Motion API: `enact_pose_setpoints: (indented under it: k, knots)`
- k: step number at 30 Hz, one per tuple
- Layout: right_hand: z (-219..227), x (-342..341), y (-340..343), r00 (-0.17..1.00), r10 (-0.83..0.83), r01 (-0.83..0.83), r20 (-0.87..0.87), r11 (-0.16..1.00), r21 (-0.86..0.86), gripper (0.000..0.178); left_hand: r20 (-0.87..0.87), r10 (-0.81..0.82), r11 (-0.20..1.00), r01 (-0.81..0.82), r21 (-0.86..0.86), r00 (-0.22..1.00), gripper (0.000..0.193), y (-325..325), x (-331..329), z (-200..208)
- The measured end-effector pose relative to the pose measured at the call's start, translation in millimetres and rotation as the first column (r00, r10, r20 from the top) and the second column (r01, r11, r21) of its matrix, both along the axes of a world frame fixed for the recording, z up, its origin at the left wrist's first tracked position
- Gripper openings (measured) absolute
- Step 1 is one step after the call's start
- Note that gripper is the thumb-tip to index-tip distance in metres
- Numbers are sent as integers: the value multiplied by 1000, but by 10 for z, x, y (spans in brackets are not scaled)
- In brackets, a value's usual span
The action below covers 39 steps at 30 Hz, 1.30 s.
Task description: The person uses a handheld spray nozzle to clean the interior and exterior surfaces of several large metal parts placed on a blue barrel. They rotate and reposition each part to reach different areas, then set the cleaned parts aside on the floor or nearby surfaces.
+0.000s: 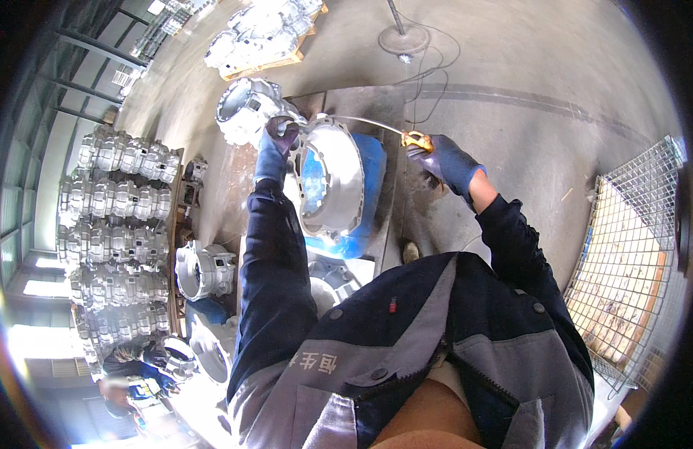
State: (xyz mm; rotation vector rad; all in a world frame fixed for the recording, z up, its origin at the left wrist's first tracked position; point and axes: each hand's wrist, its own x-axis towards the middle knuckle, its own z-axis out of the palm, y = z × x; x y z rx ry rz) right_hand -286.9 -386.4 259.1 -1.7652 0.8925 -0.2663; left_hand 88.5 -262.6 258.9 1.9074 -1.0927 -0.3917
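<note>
A large silver ring-shaped metal casting (348,176) stands on a blue pad (373,172) on the workbench in front of me. My left hand (275,146), in a dark glove, is at the casting's far left edge. Its fingers are curled, and whatever they hold is hard to make out. Out to the right, my gloved right hand (447,161) is closed around the orange-yellow handle of a tool with a long thin metal rod (373,122). The rod reaches left toward the casting's far rim; whether its tip touches is unclear.
Another silver casting (245,108) sits beyond my left hand. Stacked castings (122,194) line the left side, and more lie on a wooden pallet (287,60) far off. A wire mesh cage (631,262) stands right. Cable (436,71) trails across the floor. Another person (126,389) is lower left.
</note>
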Motion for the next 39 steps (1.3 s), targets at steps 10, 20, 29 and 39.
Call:
enact_pose_setpoints:
  k: [10, 20, 29, 39]
  knots:
    - [-88, 11, -45, 984, 13, -16, 180, 1000, 15, 40, -8, -13, 1000, 13, 4, 1000, 34, 28, -17, 20]
    - [-116, -12, -83, 997, -20, 17, 72, 999, 42, 41, 96, -82, 996, 85, -28, 992, 28, -73, 302, -179]
    - [-222, 41, -62, 999, -10, 0, 40, 969, 248, 31, -16, -53, 998, 52, -25, 998, 29, -67, 255, -151]
    - [-556, 64, -212, 990, -106, 80, 90, 964, 253, 27, -102, -92, 994, 84, -75, 991, 34, -24, 208, -167]
